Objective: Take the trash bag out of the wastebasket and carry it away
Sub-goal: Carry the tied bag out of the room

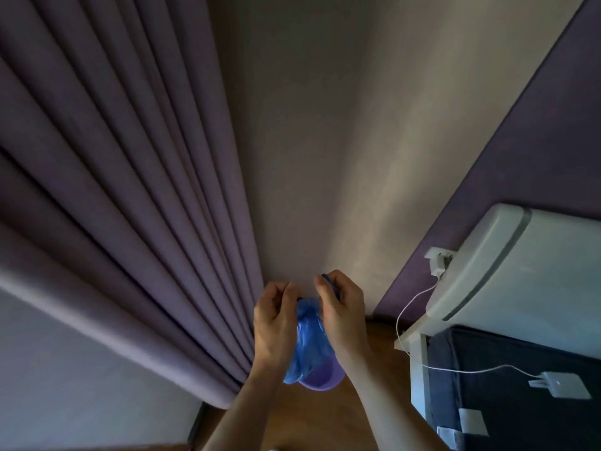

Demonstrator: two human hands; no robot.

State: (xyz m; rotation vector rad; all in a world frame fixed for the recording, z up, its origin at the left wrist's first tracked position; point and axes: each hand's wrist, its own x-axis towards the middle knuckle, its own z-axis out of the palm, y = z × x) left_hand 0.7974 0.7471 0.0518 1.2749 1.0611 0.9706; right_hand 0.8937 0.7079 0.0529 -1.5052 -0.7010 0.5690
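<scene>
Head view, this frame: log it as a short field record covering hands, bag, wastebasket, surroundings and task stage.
left hand: fingers pinched at the top of the blue trash bag
right hand: gripping a blue strip of the bag's top
trash bag: gathered at the neck, held up between both hands
wastebasket: purple rim showing just below the bag, on the wooden floor
surroundings: purple curtain at left, white cable at right
task stage: bag top being closed; whether it is fully out of the basket cannot be told
</scene>
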